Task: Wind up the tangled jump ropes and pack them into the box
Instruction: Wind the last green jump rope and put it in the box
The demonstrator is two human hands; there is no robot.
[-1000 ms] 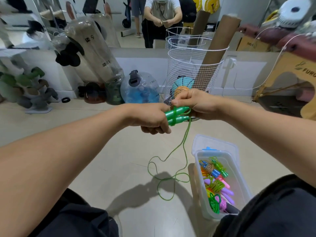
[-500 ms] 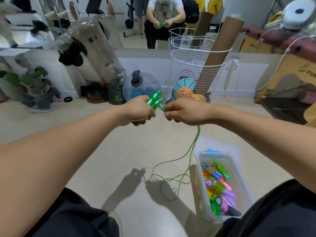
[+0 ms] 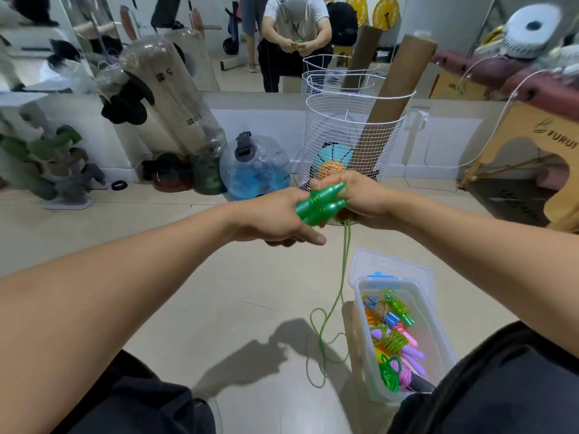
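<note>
Green plastic, glossy: two handles (image 3: 321,205) lie side by side, bound with a few turns of green rope (image 3: 332,311). The left hand (image 3: 275,216) curls round their near ends; the right hand (image 3: 357,198) is closed at their far tips, its fingers curled, though whether they pinch the rope or the tips themselves cannot be told. One strand of rope drops from under the right hand and ends in loose loops on the floor (image 3: 219,292), just left of the box (image 3: 438,333).

The box is clear plastic and stands on the floor below the right forearm, its lid (image 3: 388,266) lying partly under its far end. Inside sit wound ropes in green, blue, orange, purple and pink; their exact count is hard to tell.

Readable writing: "FURUI" on one wooden bench (image 3: 532,136), far right of the box. On a tall clear cylinder (image 3: 175,98), far left of the box and leaning, small labels with a "5" and a "10". A round water jug (image 3: 255,169) left of the basket carries faint scale marks, too small to read.

One white wire basket (image 3: 351,139) stands beyond the hands, holding one cardboard tube (image 3: 394,86), a blue ball and an orange ball. A mirror (image 3: 282,32) behind it shows a seated person.
</note>
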